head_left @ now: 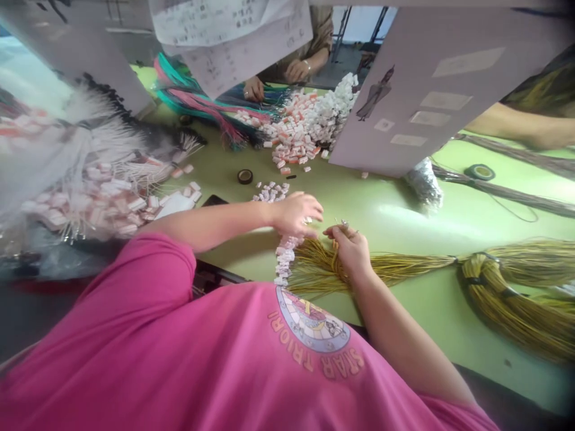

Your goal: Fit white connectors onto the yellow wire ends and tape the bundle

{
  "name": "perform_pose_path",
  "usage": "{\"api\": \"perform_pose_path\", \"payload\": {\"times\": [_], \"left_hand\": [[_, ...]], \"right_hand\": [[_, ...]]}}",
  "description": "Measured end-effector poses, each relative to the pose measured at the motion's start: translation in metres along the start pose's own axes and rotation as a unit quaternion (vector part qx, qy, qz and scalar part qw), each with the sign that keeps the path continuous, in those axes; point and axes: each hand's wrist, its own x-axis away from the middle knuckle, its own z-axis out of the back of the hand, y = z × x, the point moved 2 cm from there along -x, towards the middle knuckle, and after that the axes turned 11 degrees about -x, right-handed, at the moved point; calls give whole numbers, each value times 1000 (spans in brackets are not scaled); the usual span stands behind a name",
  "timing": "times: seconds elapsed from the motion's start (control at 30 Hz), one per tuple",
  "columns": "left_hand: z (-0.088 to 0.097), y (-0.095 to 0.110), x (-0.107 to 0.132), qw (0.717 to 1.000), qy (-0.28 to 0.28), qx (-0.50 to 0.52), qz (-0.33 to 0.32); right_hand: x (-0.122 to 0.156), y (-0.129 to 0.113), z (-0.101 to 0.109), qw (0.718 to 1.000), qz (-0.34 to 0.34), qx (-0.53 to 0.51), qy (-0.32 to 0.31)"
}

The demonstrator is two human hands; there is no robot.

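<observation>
My left hand (296, 215) is curled above the table, with a small white plastic connector (308, 221) at its fingers. Just to its right, my right hand (353, 244) pinches the ends of a few yellow wires (335, 246). Both hands are close together but apart. Beneath them fans out the loose end of a long yellow-and-dark wire bundle (395, 266). A row of white connectors (284, 260) lies along the wire ends, partly hidden under my left hand. More small connectors (271, 191) sit in a little pile beyond my left wrist.
Black tape (245, 176) lies on the green table (251, 227). Beyond it are heaped white-and-orange connectors (296, 131) and a co-worker's hands (296, 70). A white partition (404, 90) stands at right. Bagged connectors with white wires (103, 191) fill the left. Coiled yellow wire (489, 287) lies right.
</observation>
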Motion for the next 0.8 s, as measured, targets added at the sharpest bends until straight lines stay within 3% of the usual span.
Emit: {"api": "perform_pose_path", "payload": {"times": [0.1,0.2,0.33,0.47,0.57,0.67,0.8], "left_hand": [[-4,44,33,998,-54,-31,-12],[-12,52,41,994,-93,-64,0],[-15,24,17,994,-60,-84,31],[-12,-8,-8,994,3,-76,73],[-8,-24,-13,990,29,-69,119],[-2,-37,-1,989,22,-33,142],[9,-58,40,979,26,-11,204]], "right_hand": [[0,-5,0,998,-20,-51,12],[-3,-9,5,991,-27,-128,42],[-12,-17,20,969,-28,-236,61],[-14,-30,33,951,-44,-306,-6],[-11,-39,35,951,-10,-304,-47],[-6,-41,30,958,31,-276,-71],[0,-36,17,966,33,-241,-85]]}}
